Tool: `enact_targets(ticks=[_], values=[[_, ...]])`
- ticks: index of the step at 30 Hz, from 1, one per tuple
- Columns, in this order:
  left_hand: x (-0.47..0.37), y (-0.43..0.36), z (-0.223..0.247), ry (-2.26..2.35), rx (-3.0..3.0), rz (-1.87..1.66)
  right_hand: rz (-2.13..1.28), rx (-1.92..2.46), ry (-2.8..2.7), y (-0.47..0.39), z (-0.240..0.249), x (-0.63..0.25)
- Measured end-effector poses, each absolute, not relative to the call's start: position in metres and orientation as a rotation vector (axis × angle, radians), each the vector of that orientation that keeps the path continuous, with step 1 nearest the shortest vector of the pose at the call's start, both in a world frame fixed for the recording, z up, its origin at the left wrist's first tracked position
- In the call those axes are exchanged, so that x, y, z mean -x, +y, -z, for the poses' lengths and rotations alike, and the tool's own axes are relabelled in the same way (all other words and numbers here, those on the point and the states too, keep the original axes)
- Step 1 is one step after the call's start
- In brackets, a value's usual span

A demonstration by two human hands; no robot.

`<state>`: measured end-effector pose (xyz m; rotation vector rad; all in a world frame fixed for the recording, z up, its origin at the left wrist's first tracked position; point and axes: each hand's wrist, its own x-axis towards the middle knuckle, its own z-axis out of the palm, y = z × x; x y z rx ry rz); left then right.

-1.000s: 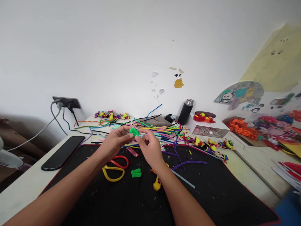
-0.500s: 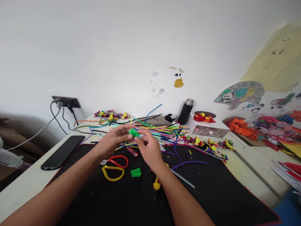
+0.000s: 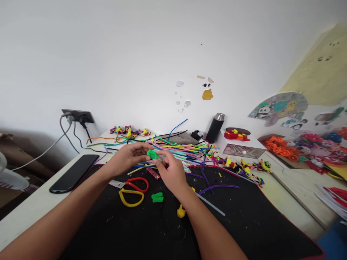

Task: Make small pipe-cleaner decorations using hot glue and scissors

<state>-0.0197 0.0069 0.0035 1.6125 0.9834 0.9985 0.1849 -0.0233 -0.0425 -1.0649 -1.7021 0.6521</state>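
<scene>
A small fuzzy green piece is pinched between both hands above the black mat. My left hand grips its left side with thumb and fingers. From the right, my right hand holds it between thumb and forefinger. Two short green pieces lie on the mat below the hands. Left of these are scissors with red and yellow handles. A yellow tool is partly hidden by my right forearm. Many coloured pipe cleaners lie behind the hands.
A black phone lies at the left edge. Along the wall are small yellow figures, a dark flask and a white box. More figures and orange flowers are at the right. Purple pipe cleaners cross the mat.
My left hand has shifted slightly left and down, showing more of the scissors' blades. The green piece sits turned a little between the fingers. The camera view has shifted slightly.
</scene>
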Motion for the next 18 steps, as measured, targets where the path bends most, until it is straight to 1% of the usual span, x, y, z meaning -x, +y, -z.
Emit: enact_targets(ticks=[18], values=[[0.0182,0.0034,-0.0030,0.987,-1.601,-1.043,-0.717,1.030,-1.701,-0.0255,0.0379,-0.1861]])
